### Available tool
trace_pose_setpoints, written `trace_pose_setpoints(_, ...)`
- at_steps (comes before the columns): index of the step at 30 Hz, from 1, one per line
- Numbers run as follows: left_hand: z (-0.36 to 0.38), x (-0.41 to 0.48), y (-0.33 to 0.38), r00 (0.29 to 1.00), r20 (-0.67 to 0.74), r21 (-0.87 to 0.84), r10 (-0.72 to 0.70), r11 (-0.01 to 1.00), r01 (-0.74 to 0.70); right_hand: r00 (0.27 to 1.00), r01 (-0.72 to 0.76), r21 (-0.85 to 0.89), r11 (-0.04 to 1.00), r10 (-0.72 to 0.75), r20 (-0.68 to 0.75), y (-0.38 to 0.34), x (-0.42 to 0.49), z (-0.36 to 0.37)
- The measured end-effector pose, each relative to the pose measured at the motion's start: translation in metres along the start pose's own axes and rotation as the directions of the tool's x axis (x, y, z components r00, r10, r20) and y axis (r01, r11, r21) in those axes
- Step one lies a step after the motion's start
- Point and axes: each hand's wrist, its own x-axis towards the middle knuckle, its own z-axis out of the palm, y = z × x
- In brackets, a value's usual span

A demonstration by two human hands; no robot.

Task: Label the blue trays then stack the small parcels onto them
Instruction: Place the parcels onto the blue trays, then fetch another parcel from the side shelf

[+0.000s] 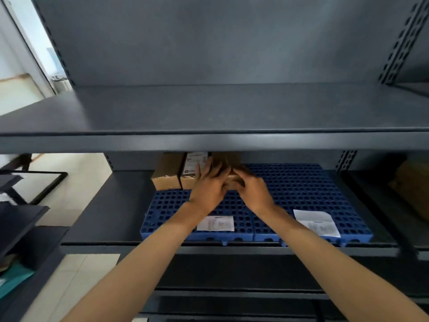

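First, nearest the camera: both bare forearms reach in under the upper shelf (209,140) to the lower shelf (109,205).

Two blue trays lie side by side on the lower shelf, edges touching: left tray (167,205) and right tray (301,184). Each has a white paper at its front edge. The left label (215,223) lies square; the right label (316,223) is skewed and creased. Judgement: labelling done, stacking in hand.

Mid-depth: the left grip (207,188) and right grip (254,192) meet over the back of the left tray, near the seam between the trays. Between them is a brown parcel (228,162).
- Left grip: fingers run up the parcel's left face, thumb across the front.
- Right grip: fingers curl round the lower front edge.
- Both are closed on the parcel and hold nothing else.
- The upper shelf's lip hides the parcel's top and the hands hide its base, so I cannot tell whether it is seated on the tray.

Further back, to the left: a plain parcel (166,175) and a labelled parcel (192,173) stand on the left tray, touching each other. The labelled one is just beside the held parcel.

Handling (judged):
- The parcel is a small cardboard carton, stiff-walled and probably light.
- Its faces look dry and not slippery.
- Best hold is on opposite side faces, low down, as it is held now.
- Headroom under the upper shelf is tight, so slide it in rather than lift it high.
- The holed tray surface is flat enough to seat it.
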Motion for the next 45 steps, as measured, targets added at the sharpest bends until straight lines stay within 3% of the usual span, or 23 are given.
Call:
trace_pose_setpoints(4,0.009,0.01,-0.031,0.993,0.114,0.171,0.033,0.984,-0.052,0.998,-0.046,-0.026,0.999,0.047,0.052,0.007,0.012,0.021)
trace_pose_setpoints(9,0.0,0.003,-0.088,0.985,-0.168,0.184,0.03,0.983,0.001,0.999,-0.021,-0.121,0.992,0.025,0.033,0.007,0.022,0.038)
trace_pose_setpoints(13,-0.002,-0.005,-0.13,0.996,0.023,0.158,-0.082,0.984,0.077,1.0,0.008,-0.193,0.981,-0.011,-0.013,-0.008,0.032,0.051)
trace_pose_setpoints(15,0.003,-0.006,-0.133,0.995,0.075,0.157,-0.064,0.986,0.051,0.998,-0.003,-0.278,0.96,0.019,0.053,-0.014,0.036,0.063)
trace_pose_setpoints(18,0.009,-0.005,-0.129,0.999,0.048,0.174,0.008,0.985,-0.016,0.99,-0.043,-0.373,0.927,0.091,0.112,-0.017,0.037,0.075)
trace_pose_setpoints(24,0.021,-0.002,-0.125,1.0,0.02,0.209,0.013,0.978,-0.017,0.989,0.007,-0.36,0.933,0.047,0.14,-0.009,0.032,0.068)
trace_pose_setpoints(32,0.011,0.002,-0.121,0.994,0.109,0.179,0.02,0.983,-0.04,0.981,0.013,-0.496,0.868,0.086,0.176,-0.023,0.032,0.062)
trace_pose_setpoints(38,-0.003,0.013,-0.083,0.992,0.086,0.137,0.091,0.985,-0.103,0.995,0.015,-0.471,0.882,0.035,0.097,-0.021,0.015,0.029)
trace_pose_setpoints(45,-0.013,0.032,0.052,0.971,0.032,0.083,0.238,0.967,-0.24,0.995,-0.099,-0.469,0.878,0.103,-0.017,0.029,-0.045,-0.069)
